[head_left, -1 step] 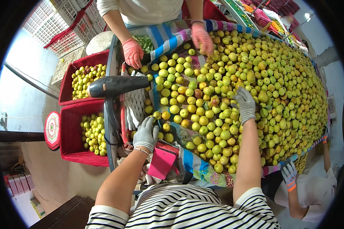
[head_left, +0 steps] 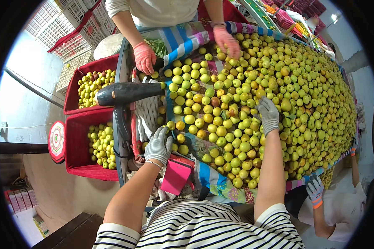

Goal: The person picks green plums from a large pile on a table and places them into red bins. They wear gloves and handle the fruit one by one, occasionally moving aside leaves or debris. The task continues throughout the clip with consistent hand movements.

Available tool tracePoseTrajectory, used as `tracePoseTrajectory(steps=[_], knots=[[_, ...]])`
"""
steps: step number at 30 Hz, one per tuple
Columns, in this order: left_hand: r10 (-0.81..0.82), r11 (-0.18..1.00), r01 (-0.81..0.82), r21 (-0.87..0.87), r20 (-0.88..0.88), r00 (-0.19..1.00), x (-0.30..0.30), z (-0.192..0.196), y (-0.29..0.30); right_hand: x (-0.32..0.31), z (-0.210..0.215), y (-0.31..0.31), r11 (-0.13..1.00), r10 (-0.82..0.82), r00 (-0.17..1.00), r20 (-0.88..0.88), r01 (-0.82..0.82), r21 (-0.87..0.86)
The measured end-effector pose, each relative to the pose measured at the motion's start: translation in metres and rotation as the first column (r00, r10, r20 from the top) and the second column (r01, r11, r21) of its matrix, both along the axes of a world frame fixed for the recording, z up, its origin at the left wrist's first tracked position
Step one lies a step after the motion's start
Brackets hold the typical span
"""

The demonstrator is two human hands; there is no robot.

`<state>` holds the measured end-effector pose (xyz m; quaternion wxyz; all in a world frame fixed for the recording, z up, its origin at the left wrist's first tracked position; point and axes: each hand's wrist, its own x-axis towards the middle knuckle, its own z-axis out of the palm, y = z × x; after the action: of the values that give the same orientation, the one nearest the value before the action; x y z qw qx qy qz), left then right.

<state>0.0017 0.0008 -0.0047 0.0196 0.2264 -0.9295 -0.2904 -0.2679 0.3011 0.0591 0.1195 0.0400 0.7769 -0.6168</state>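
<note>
A large heap of small round yellow-green fruits (head_left: 307, 95), some blushed brown, covers the table. My right hand (head_left: 269, 116), in a grey knit glove, lies over the heap's middle with its fingers apart and slightly bent on the fruits. My left hand (head_left: 158, 146), gloved alike, is at the table's left end. Its fingers are stretched out, the tips beside a single yellow-green fruit (head_left: 171, 125); no firm grip shows. Just below that hand lies a pink phone case (head_left: 176, 178). Above it, a black hair dryer (head_left: 131, 93) points toward the fruits.
Two red-lined crates (head_left: 77, 166) of fruit stand left of the table. Across from me, a person's pink-gloved hands (head_left: 144, 58) work at the far edge. Another person's grey-and-orange glove (head_left: 315, 191) is at lower right. White netting (head_left: 147, 114) lies under the dryer; stacked crates (head_left: 75, 41) stand behind.
My right hand has shifted slightly right and down over the fruits. The pink-gloved hand nearer the heap has moved a little right. My left hand stays in place.
</note>
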Motion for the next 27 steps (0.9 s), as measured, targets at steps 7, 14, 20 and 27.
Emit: tracePoseTrajectory(steps=[7, 14, 20, 27], knots=[[0.013, 1.0, -0.013, -0.015, 0.019, 1.0, 0.001, 0.002, -0.002, 0.017, -0.028, -0.019, 0.982, 0.091, 0.993, 0.069, -0.101, 0.161], [0.006, 1.0, -0.005, -0.008, 0.038, 0.999, -0.002, 0.003, 0.003, 0.023, -0.049, -0.043, 0.987, 0.158, 0.974, 0.162, -0.153, -0.038], [0.001, 0.999, 0.003, 0.053, -0.074, 0.997, -0.003, -0.004, 0.001, 0.02, -0.06, -0.039, 0.978, 0.201, 0.967, -0.156, -0.191, 0.079], [0.061, 0.998, -0.06, 0.037, -0.031, 0.998, 0.004, 0.003, 0.001, 0.084, -0.021, -0.096, 0.887, 0.404, 0.888, 0.218, -0.322, -0.332]])
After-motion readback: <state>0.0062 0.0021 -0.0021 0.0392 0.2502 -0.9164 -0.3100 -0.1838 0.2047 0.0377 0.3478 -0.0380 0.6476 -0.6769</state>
